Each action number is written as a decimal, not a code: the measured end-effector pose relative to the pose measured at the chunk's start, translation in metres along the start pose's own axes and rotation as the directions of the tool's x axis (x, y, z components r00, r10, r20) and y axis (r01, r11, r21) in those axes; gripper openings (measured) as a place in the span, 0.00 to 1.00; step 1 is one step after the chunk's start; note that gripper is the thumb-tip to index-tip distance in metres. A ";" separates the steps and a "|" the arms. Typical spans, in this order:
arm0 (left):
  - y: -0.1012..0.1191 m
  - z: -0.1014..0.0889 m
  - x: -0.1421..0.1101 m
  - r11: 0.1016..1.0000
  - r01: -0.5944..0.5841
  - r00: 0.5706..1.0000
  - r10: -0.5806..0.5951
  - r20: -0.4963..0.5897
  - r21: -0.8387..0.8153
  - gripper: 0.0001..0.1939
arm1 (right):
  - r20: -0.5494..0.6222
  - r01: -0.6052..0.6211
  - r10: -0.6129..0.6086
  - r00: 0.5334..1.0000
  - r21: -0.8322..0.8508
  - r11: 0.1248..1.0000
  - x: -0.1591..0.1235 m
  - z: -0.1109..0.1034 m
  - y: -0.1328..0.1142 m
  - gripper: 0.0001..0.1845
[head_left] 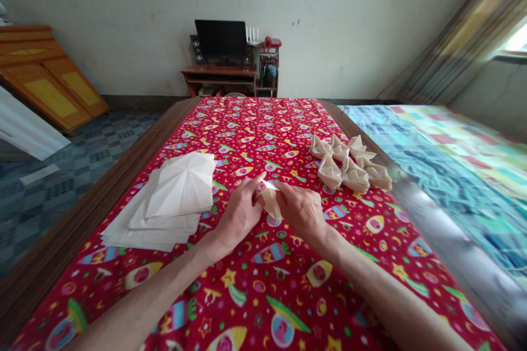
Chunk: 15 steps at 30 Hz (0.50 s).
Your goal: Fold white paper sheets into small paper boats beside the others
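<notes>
A small folded piece of off-white paper is held between my two hands over the middle of the red table. My left hand pinches its left side, thumb and forefinger together near the top edge. On the opposite side my right hand grips it with curled fingers. Parts of the paper are hidden behind the fingers. To the left lies a stack of creased paper sheets, the top one with fold lines spreading from its centre. Several folded paper shapes with pointed tips sit in rows on the right.
A red patterned cloth covers the table, whose dark wooden border shows at the left. Beyond its far end stands a desk with a monitor. A bed is on the right, a wooden cabinet at the left.
</notes>
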<state>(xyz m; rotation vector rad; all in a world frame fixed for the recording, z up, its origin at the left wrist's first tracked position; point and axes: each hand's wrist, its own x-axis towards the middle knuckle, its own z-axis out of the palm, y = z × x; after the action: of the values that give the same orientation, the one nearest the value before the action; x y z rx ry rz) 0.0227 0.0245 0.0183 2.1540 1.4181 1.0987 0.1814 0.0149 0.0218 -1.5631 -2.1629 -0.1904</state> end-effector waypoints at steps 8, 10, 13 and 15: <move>-0.019 -0.002 -0.002 0.996 -0.086 0.995 0.086 0.045 -0.001 0.13 | 0.124 0.027 -0.034 0.992 0.056 0.998 -0.009 0.002 0.009 0.14; -0.023 -0.002 -0.006 0.991 -0.130 0.989 0.128 0.080 0.024 0.13 | 0.157 0.061 -0.073 0.985 0.082 0.995 -0.012 0.003 0.011 0.14; -0.026 -0.003 -0.014 0.975 -0.194 0.967 0.171 0.188 0.111 0.11 | 0.165 0.126 -0.134 0.977 0.062 0.990 -0.016 0.005 0.015 0.13; -0.026 -0.004 -0.016 0.955 -0.235 0.945 0.181 0.273 0.180 0.12 | 0.168 0.163 -0.165 0.972 0.029 0.986 -0.018 0.007 0.016 0.12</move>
<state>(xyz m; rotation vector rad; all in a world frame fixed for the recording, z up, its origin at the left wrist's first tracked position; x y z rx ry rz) -0.0002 0.0210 -0.0024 2.5382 1.2592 0.7278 0.1986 0.0075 0.0052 -1.4380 -2.4218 -0.0955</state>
